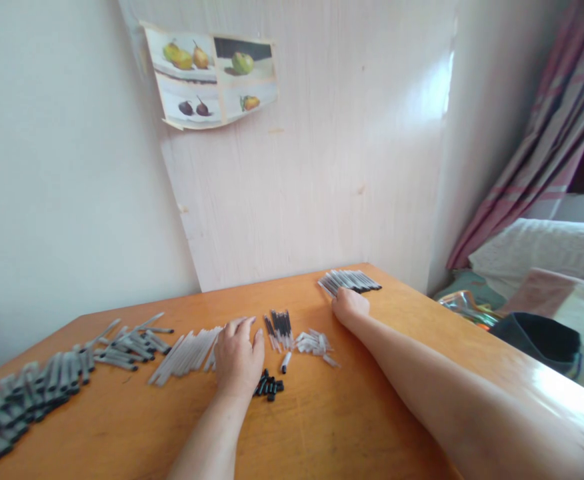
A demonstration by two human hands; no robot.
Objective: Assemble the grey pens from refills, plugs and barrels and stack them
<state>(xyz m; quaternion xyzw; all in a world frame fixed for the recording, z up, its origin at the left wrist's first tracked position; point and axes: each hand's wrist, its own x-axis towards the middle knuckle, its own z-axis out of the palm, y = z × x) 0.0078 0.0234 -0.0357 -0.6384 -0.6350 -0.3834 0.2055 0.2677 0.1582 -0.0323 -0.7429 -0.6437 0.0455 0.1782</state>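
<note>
My right hand (pixel 351 305) reaches to the far right of the table, closed at the near left end of a row of assembled pens (pixel 355 280); its fingertips are mostly hidden, and a pen seems to be in them. My left hand (pixel 239 350) is over the right end of a row of white pen barrels (pixel 189 353), thumb apart from the fingers, with nothing visible in it. Beside it lie a bundle of dark ink refills (pixel 281 328), a small pile of clear plastic pieces (pixel 314 343), a single black-ended white piece (pixel 286 362) and a cluster of black caps (pixel 271 385).
Many more black-ended pens (pixel 52 377) cover the left side of the wooden table (pixel 322 427). A sheet of fruit pictures (pixel 217 77) hangs on the wall behind. Right of the table are a dark open container (pixel 537 340), bedding and a curtain (pixel 527 133).
</note>
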